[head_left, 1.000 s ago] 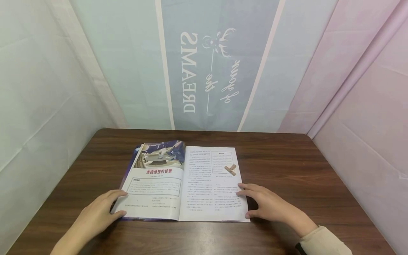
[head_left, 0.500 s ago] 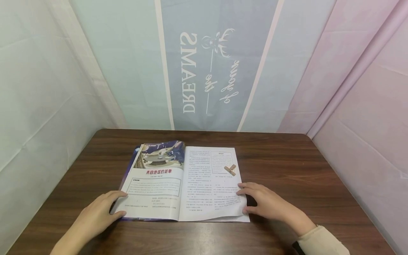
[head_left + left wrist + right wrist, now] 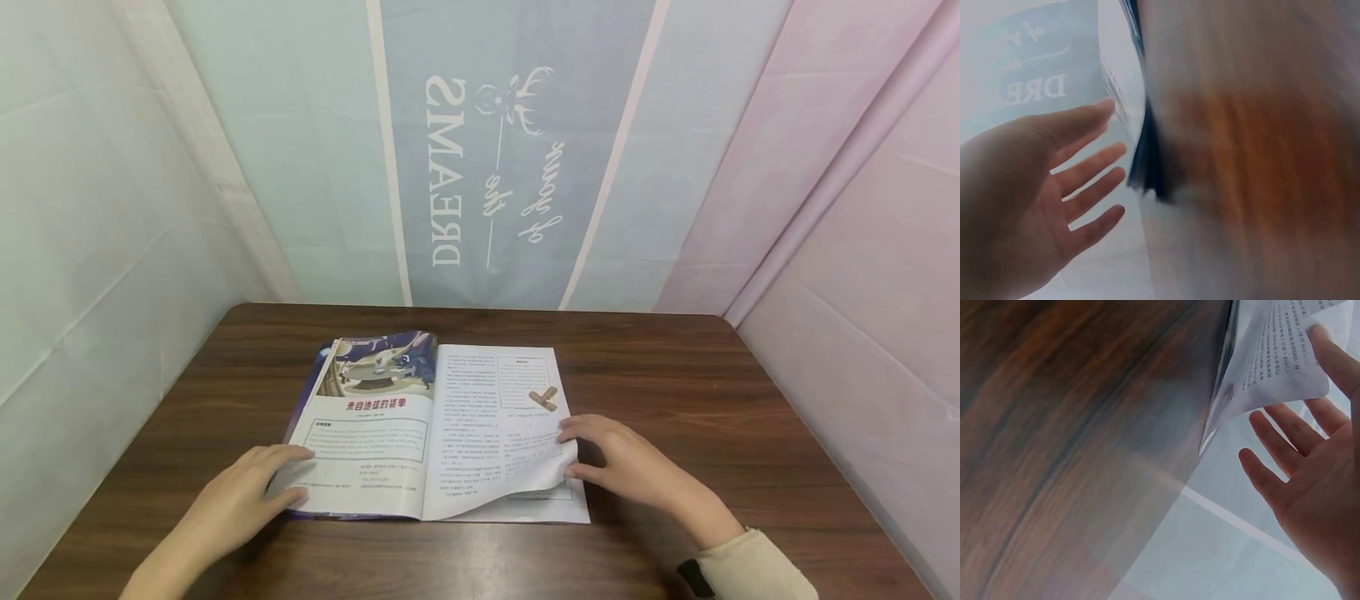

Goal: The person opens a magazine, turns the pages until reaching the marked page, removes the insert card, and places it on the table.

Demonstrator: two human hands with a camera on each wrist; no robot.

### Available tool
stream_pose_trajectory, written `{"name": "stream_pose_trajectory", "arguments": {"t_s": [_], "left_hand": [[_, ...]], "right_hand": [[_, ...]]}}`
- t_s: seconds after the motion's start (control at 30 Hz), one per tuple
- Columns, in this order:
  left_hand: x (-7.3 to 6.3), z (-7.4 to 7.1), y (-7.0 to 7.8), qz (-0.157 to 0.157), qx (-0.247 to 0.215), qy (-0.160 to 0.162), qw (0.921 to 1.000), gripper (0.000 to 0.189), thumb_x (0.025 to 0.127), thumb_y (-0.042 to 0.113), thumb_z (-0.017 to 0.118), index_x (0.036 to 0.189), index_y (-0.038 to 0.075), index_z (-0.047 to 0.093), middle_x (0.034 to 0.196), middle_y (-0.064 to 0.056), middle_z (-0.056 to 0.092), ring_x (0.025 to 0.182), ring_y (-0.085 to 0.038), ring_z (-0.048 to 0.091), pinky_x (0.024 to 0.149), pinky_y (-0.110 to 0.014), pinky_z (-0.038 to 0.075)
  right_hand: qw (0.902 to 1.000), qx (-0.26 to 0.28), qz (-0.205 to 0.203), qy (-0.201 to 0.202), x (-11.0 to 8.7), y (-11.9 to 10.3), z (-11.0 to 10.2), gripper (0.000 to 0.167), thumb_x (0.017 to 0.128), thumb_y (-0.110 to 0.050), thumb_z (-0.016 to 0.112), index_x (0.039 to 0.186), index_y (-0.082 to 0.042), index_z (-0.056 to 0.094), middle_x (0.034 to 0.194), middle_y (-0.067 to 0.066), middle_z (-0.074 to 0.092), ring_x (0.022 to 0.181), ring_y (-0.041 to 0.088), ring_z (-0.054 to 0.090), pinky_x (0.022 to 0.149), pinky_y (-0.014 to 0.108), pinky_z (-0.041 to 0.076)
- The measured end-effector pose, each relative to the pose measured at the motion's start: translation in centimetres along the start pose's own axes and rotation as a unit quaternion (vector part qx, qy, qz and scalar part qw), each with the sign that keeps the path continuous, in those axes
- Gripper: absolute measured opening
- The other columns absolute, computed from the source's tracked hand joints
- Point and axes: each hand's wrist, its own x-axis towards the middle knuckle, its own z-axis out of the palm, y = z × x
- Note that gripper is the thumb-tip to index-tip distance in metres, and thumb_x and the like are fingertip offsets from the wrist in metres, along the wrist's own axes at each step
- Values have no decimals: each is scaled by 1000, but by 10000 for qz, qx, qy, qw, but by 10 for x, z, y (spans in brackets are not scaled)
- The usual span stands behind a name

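An open magazine (image 3: pixel 382 492) lies on the brown table, with a colour picture on its left page and columns of print on its right page. My right hand (image 3: pixel 630 462) pinches the lower outer corner of the right-hand page (image 3: pixel 480 467), thumb on one side and fingers on the other. That corner is lifted and curls up, baring part of the page beneath (image 3: pixel 551 507). At the magazine's left edge, my left hand (image 3: pixel 236 496) lies with fingers relaxed and spread, fingertips over the margin. In the left wrist view the left thumb (image 3: pixel 1079 122) stands beside the page edges.
The wooden table (image 3: pixel 675 375) extends around the magazine on all sides. Behind it hangs a printed cloth (image 3: pixel 517 167) with mirrored lettering, and pale cloth walls (image 3: pixel 862 292) close in both sides. A beige sleeve (image 3: pixel 765 567) covers the right forearm.
The right page's lower corner, flat a second ago, has been raised and bent upward by my right hand, whose thumb moved up and slightly left. My left hand has barely moved.
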Motion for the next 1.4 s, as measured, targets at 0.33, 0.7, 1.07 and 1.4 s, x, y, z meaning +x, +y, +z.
{"name": "stream_pose_trajectory", "arguments": {"t_s": [0.33,0.7,1.07,1.4], "left_hand": [[18,4,37,871,-244,454,9949,30,87,17,78,115,23,70,117,5,69,112,-20,63,92,-48,52],[39,18,78,1292,-587,376,9892,27,88,21,77,114,24,70,117,10,68,115,-14,61,98,-41,51],[53,34,119,1951,-1050,370,9744,30,91,23,74,119,24,67,120,11,66,113,-10,60,95,-38,52],[64,37,146,2319,-1243,548,9632,44,87,30,77,128,20,62,126,10,63,115,-10,60,95,-34,52]], "right_hand": [[9963,12,-337,785,11,-2,0,37,79,-23,85,112,-16,70,125,1,65,119,22,58,100,46,48],[9925,8,-360,1167,22,-14,-5,37,75,-25,88,107,-18,70,119,1,67,118,23,59,100,47,48],[9872,-133,-594,1477,33,-33,-13,38,75,-32,87,105,-18,69,124,1,66,121,24,57,102,46,45],[9853,-111,-633,1583,40,-50,-19,36,76,-33,87,104,-20,68,128,-1,64,126,23,53,106,48,42]]}}
